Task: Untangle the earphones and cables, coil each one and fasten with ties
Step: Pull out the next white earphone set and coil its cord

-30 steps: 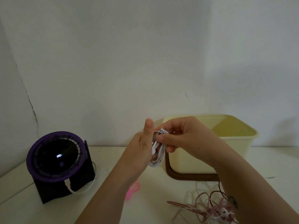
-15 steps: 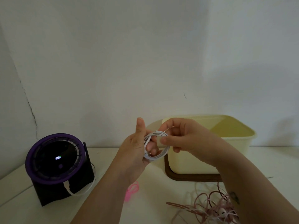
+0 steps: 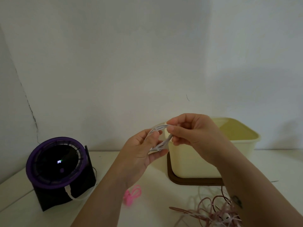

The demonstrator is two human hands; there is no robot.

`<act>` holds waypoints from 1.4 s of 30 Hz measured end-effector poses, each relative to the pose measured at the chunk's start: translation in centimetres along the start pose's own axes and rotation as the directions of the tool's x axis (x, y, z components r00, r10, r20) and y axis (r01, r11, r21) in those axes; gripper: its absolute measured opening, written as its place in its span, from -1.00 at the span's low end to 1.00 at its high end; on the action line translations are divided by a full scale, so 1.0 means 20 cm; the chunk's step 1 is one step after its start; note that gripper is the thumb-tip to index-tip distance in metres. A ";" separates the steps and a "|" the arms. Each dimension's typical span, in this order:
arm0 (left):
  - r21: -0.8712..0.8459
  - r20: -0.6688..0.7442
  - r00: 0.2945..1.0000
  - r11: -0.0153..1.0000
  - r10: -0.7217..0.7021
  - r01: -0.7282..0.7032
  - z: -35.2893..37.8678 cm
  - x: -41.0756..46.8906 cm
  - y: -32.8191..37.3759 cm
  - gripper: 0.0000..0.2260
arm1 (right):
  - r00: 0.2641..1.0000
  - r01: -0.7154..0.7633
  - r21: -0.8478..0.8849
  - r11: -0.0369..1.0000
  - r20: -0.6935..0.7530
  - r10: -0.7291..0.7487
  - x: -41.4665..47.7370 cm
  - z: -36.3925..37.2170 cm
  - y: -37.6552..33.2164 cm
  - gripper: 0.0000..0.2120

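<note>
1. My right hand (image 3: 195,136) pinches the top of the white cable coil (image 3: 159,128) between thumb and forefinger. The other fingers are curled in behind.
2. My left hand (image 3: 141,154) grips the lower end of the same coil, with the thumb pressed under it and the fingers curled behind the loops.
3. The coil hangs in the air between both hands, above the table (image 3: 155,202). Its loops are gathered into a narrow oval that tilts from upper right to lower left.
4. Just behind and right of the grip stands a cream bin (image 3: 237,153) on a brown tray (image 3: 188,181).
5. Below the grip, beside my left forearm, lies a small pink loop (image 3: 132,194); I cannot tell whether it is a tie or a cord.
6. Below and to the right, at my right forearm, lies a pinkish tangle of earphone cables (image 3: 218,212).
7. Well to the left sits a black device with a purple ring (image 3: 55,163), and a white cord (image 3: 77,196) is plugged in low on its front.
</note>
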State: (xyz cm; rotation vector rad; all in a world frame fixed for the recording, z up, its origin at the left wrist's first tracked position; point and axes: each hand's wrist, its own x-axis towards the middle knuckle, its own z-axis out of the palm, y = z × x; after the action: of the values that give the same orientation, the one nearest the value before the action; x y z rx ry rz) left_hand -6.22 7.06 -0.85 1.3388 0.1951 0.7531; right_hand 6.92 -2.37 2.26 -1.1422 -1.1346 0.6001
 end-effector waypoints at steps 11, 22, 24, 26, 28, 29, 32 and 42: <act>0.548 0.064 0.987 0.832 -0.145 0.086 -0.11 -0.03 0.03 -0.82 | 0.989 0.056 -0.438 0.897 0.151 0.012 -0.05 -0.03 -0.09 -0.99; 0.887 0.084 0.996 0.455 0.012 -0.080 -0.05 -0.05 0.06 -0.89 | 0.990 0.066 -0.583 0.810 0.141 0.020 -0.07 0.00 -0.10 -0.96; 0.766 0.104 0.994 0.641 -0.042 -0.053 -0.06 -0.05 0.07 -0.88 | 0.991 0.070 -0.588 0.806 0.136 0.012 -0.08 -0.01 -0.11 -0.97; 0.727 0.100 0.994 0.685 -0.033 -0.050 -0.06 -0.05 0.07 -0.87 | 0.991 0.069 -0.601 0.797 0.133 0.014 -0.08 0.00 -0.11 -0.97; 0.796 0.084 0.996 0.601 0.016 -0.077 -0.06 -0.04 0.05 -0.79 | 0.991 0.068 -0.608 0.791 0.130 0.015 -0.07 0.01 -0.11 -0.96; 0.833 0.086 0.996 0.547 0.014 -0.080 -0.05 -0.04 0.05 -0.77 | 0.992 0.069 -0.610 0.789 0.129 0.013 -0.07 0.02 -0.10 -0.96; 0.840 0.131 0.989 0.539 -0.075 -0.070 -0.03 -0.06 0.06 -0.68 | 0.993 0.088 -0.609 0.788 0.118 -0.020 -0.07 0.02 -0.10 -0.96; 0.700 -0.036 0.999 0.713 -0.026 0.044 -0.04 -0.05 0.07 -0.59 | 0.996 0.090 -0.563 0.822 0.036 -0.085 -0.07 0.01 -0.12 -0.88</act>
State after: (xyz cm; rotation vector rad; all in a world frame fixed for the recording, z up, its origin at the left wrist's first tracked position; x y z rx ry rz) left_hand -7.84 7.21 -0.11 2.0487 0.5717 0.6842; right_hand 5.93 -4.28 3.86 -1.5802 -1.4151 0.1878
